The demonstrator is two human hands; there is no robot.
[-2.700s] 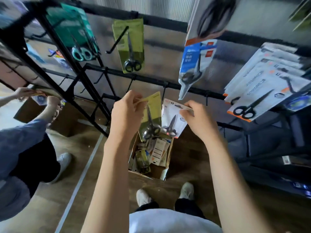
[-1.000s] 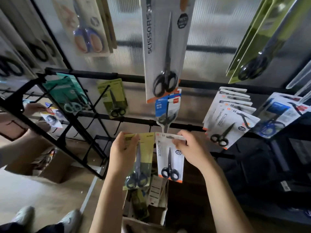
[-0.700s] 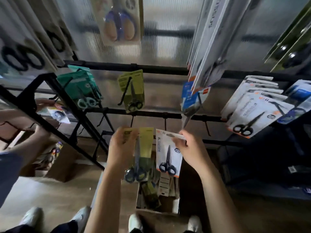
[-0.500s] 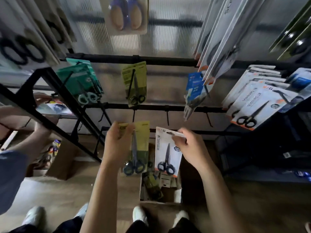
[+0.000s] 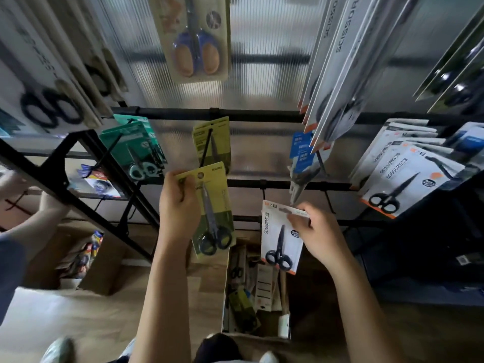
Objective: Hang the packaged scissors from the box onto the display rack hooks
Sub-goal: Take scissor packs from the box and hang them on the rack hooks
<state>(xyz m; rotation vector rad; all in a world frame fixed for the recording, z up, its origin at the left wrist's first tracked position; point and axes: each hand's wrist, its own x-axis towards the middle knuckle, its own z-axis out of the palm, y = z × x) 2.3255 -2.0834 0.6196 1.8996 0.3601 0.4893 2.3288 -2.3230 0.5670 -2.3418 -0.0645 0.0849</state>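
Left hand [image 5: 178,205] gripped yellow-green scissors pack [image 5: 213,205] at upper left corner, fingers curled over card edge; pack hung below grip, top just under matching pack on hook [image 5: 211,142]. Right hand [image 5: 318,234] pinched white scissors pack [image 5: 279,239] at top right edge; card hung down-left of fingers, below rack bar [image 5: 275,183]. Both forearms reached up and forward. Open box [image 5: 255,292] of packs lay on floor between arms.
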